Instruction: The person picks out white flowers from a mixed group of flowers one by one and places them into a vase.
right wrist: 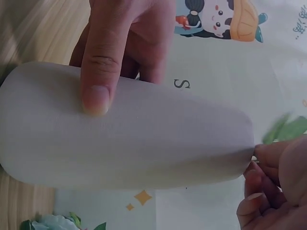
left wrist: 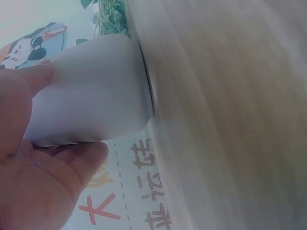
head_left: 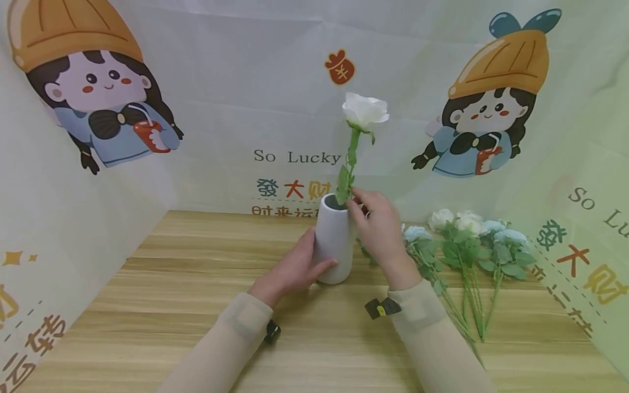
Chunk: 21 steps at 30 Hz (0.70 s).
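A tall white vase [head_left: 333, 245] stands upright on the wooden table, narrowing toward its mouth. My left hand [head_left: 295, 267] grips its lower part, thumb across the front and fingers round the far side. In the left wrist view, the vase base [left wrist: 105, 91] meets the tabletop. At the rim, my right hand [head_left: 380, 226] pinches the stem of a white artificial rose [head_left: 365, 112]. The bloom rises well above the vase, leaves along its green stem. In the right wrist view, the right fingertips [right wrist: 261, 153] are right at the rim; the stem's lower end is hidden.
To the right on the wooden table [head_left: 162, 305] lie several more artificial flowers, with white blooms [head_left: 469, 222] and pale blue blooms [head_left: 511, 238], their stems toward me. A printed cloth backdrop [head_left: 221, 82] with cartoon figures rises behind and at both sides.
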Tool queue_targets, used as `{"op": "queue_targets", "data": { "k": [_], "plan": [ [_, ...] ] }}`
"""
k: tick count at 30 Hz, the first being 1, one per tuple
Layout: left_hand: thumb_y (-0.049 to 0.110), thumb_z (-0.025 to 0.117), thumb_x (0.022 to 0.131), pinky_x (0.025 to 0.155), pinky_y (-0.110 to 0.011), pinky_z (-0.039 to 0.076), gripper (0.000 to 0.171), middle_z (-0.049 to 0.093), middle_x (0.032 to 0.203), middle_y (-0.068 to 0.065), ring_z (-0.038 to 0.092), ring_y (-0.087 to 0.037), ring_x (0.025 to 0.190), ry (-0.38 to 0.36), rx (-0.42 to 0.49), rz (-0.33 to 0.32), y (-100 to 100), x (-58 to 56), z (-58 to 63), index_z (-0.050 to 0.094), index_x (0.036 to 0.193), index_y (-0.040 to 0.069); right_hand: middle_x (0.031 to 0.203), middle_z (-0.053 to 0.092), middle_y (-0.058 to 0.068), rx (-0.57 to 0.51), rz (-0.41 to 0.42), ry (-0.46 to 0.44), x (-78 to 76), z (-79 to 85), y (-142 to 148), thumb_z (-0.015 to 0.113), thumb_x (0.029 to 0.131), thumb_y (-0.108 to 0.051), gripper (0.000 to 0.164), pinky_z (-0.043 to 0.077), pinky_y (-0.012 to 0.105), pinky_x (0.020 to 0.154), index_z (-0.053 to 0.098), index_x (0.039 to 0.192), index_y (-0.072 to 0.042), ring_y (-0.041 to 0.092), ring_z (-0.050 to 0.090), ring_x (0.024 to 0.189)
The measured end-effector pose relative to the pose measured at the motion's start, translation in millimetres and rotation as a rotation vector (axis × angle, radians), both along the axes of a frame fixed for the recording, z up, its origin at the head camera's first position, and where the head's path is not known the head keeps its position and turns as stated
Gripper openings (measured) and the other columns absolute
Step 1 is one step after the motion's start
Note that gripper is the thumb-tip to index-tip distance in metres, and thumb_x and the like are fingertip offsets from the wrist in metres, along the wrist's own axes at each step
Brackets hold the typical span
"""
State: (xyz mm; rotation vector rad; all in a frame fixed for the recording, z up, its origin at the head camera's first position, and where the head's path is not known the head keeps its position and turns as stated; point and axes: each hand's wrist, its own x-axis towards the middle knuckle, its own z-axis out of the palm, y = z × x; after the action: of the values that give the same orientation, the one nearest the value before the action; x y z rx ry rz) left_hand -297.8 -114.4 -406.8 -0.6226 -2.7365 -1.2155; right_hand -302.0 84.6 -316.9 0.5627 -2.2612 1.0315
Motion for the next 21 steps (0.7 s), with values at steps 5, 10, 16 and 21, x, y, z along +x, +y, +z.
{"op": "queue_targets", "data": {
  "k": [5, 10, 16, 21],
  "plan": [
    [0.029, 0.077, 0.105, 0.127, -0.060, 0.046, 0.085, 0.049, 0.159, -0.029, 0.055, -0.042, 0.147, 0.024, 0.010, -0.009, -0.3, 0.7, 1.2, 0.027, 0.165, -0.003, 0.117, 0.074, 0.020, 0.010, 0.017, -0.049, 1.7, 0.7, -0.7, 0.071, 0.107, -0.016, 0.037, 0.060, 0.042, 0.077, 0.073, 0.141, -0.001, 0.033, 0.070, 0.096],
    [0.028, 0.078, 0.104, 0.126, -0.059, 0.047, 0.083, 0.050, 0.158, -0.027, 0.056, -0.041, 0.146, 0.025, 0.012, -0.009, 0.2, 1.0, 1.5, 0.029, 0.164, -0.002, 0.118, 0.073, 0.020, 0.006, 0.007, -0.046, 2.2, -0.2, 0.3, 0.071, 0.107, -0.015, 0.033, 0.060, 0.042, 0.076, 0.074, 0.136, 0.001, 0.032, 0.071, 0.096],
    [0.032, 0.077, 0.105, 0.126, -0.060, 0.046, 0.084, 0.050, 0.158, -0.028, 0.056, -0.042, 0.146, 0.022, 0.020, -0.012, -0.7, -1.3, -1.4, 0.029, 0.164, -0.002, 0.119, 0.072, 0.020, -0.008, 0.015, -0.033, 2.4, 0.1, 2.3, 0.071, 0.107, -0.014, 0.030, 0.060, 0.039, 0.075, 0.076, 0.132, 0.002, 0.032, 0.072, 0.095],
    [0.043, 0.074, 0.105, 0.125, -0.063, 0.048, 0.085, 0.050, 0.156, -0.029, 0.057, -0.044, 0.144, 0.054, 0.023, -0.037, -4.1, -7.8, -9.3, 0.030, 0.163, -0.001, 0.116, 0.073, 0.019, -0.045, 0.021, -0.010, 2.8, 1.7, 5.1, 0.069, 0.105, -0.010, 0.026, 0.057, 0.037, 0.078, 0.077, 0.127, 0.002, 0.033, 0.071, 0.094]
  ]
}}
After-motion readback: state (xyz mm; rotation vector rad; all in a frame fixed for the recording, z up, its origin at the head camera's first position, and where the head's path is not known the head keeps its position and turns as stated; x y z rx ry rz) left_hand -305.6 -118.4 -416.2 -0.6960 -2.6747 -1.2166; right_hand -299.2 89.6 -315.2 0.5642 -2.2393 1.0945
